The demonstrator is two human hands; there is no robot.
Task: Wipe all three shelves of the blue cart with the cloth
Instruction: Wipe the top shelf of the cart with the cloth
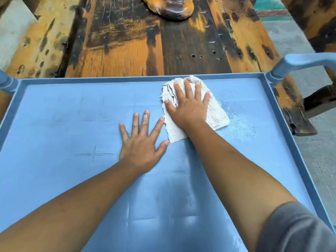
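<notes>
The fingers of the right hand lie straight and fanned out, pressing flat on a white frayed terry cloth without curling round it. The fingers of the left hand are likewise spread and flat, holding nothing. They rest on bare blue surface left of the cloth, the thumb tip just beside its near corner; whether it touches I cannot tell. The cloth sits crumpled on the smooth top shelf of the blue cart, its far edge against the raised rim. Right of the cloth a pale powdery smear shows on the shelf. Well left of the cloth a thin crossed scratch mark is scored into the blue. A grey short sleeve covers the right upper arm, nearer than the cloth. Beyond the cloth and to its right curves the cart's blue handle. Further beyond the cloth lie worn, dark-stained wooden boards, with grey concrete floor beside them.
</notes>
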